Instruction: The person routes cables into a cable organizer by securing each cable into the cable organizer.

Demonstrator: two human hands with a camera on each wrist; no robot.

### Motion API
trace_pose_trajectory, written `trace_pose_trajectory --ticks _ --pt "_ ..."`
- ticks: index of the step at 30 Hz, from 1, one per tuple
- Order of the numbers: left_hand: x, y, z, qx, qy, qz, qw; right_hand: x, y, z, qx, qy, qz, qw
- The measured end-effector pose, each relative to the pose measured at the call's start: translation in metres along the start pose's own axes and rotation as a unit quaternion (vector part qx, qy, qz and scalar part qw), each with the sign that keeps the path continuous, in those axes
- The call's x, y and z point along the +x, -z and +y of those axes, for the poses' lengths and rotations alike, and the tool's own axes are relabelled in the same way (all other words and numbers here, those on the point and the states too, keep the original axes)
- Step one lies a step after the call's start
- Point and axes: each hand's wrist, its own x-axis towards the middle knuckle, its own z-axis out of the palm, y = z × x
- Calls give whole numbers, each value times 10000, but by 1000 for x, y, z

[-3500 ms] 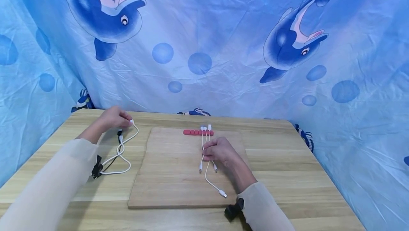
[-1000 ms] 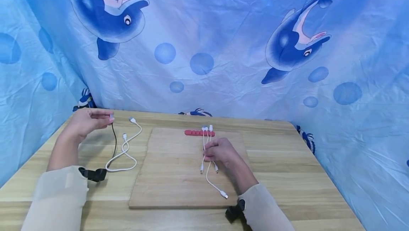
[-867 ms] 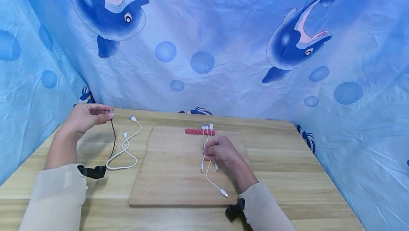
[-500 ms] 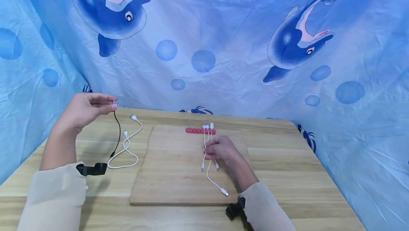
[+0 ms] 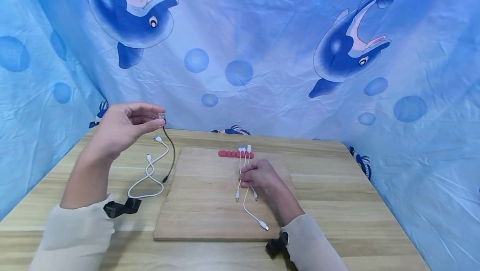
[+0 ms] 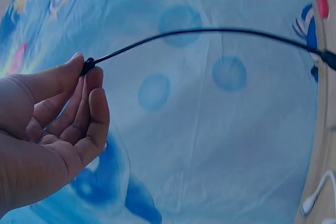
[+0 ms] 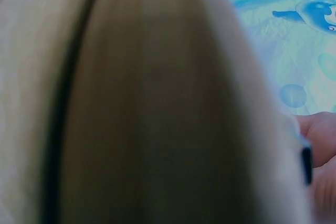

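Note:
My left hand (image 5: 125, 127) is raised above the table's left part and pinches a short black USB cable (image 5: 173, 150) by its USB plug, between thumb and fingers. The cable's other end hangs near the wooden board's left edge. In the left wrist view the black cable (image 6: 210, 29) arcs away from the pinched end. On the wooden board (image 5: 198, 208), my right hand (image 5: 260, 177) holds several white USB cables (image 5: 245, 206) between thumb and fingers. Their upper parts lie across the right part of a red cable holder (image 5: 228, 153). The right hand hides their middle stretch.
A loose white USB cable (image 5: 149, 195) lies looped on the table left of the board, under my left hand. Wood-grain tabletop (image 5: 337, 208) extends right of the board. A blue dolphin-print cloth (image 5: 270, 108) encloses the back and sides.
My left hand has let go of the white cable's plug, picked up the black USB cable, lifted it and carried it right toward the board. The right hand has stayed in place.

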Motion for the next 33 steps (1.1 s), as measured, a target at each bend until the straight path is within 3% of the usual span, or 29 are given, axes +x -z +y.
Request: trace_pose_trajectory --ticks 4,8,12,18,24,28,33 --pt "-1 -18 10 55 -95 -92 9999 -4 0 -3 -75 63 82 9999" --pt "0 -37 15 -222 -109 -239 9994 -8 -1 -8 -235 209 131 9994" --pt "0 -55 18 -587 -82 -459 9972 -14 -1 -14 -638 640 33 9959" --pt "-1 -75 20 -801 -78 -763 9938 -28 -6 -26 -1326 1642 -278 9771" --pt "-3 -89 19 -890 -151 -1031 9906 -39 -17 -35 -1266 2305 -670 9625" --pt "-6 -95 17 -1006 -156 -1163 9880 -43 -22 -37 -1242 2407 -719 9599" --pt "-6 -101 15 -1066 -160 -1202 9869 -46 -27 -37 -1030 2314 -688 9649"
